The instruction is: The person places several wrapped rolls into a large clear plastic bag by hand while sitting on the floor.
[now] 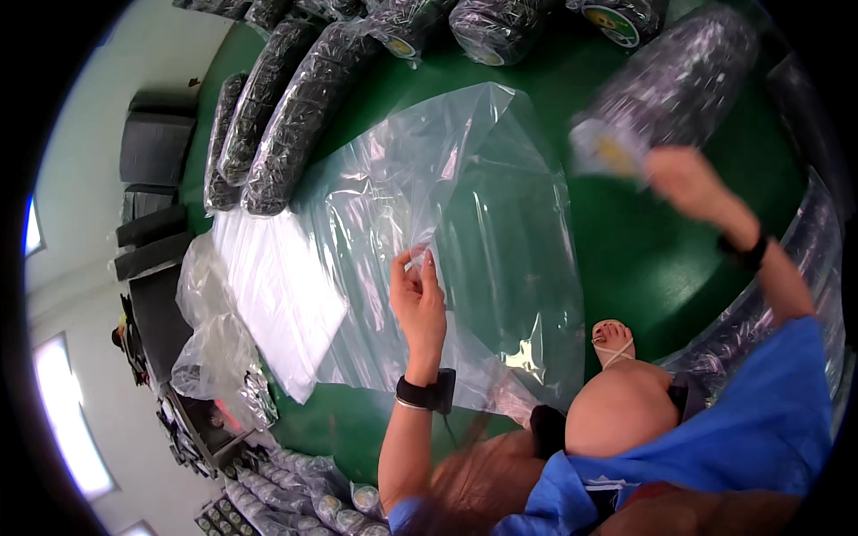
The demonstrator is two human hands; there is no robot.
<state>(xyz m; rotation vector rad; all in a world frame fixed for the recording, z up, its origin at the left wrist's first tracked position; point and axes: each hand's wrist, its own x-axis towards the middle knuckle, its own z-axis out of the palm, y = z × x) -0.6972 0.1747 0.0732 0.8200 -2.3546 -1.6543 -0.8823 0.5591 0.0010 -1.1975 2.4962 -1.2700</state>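
Note:
My left hand (418, 299) is closed, its fingertips pinching a large clear plastic bag (500, 232) that lies spread over the green floor. The bag is creased where I grip it, and its far corner stands raised. Off to the right, my right hand (686, 183) is a closed fist at the near end of a dark roll wrapped in clear plastic (675, 80). That roll is tilted and smeared by motion, and a yellow patch shows at its near end. A stack of white sheeting (277, 295) lies beside the bag's left edge, partly under it.
Long dark wrapped rolls (308, 116) lie at the far left, with several shorter wrapped bundles (496, 31) along the far side. Crumpled clear plastic (214, 330) sits left of the sheeting. Wrapped rolls (295, 487) fill the near left. More plastic-covered material (760, 304) lies at my right.

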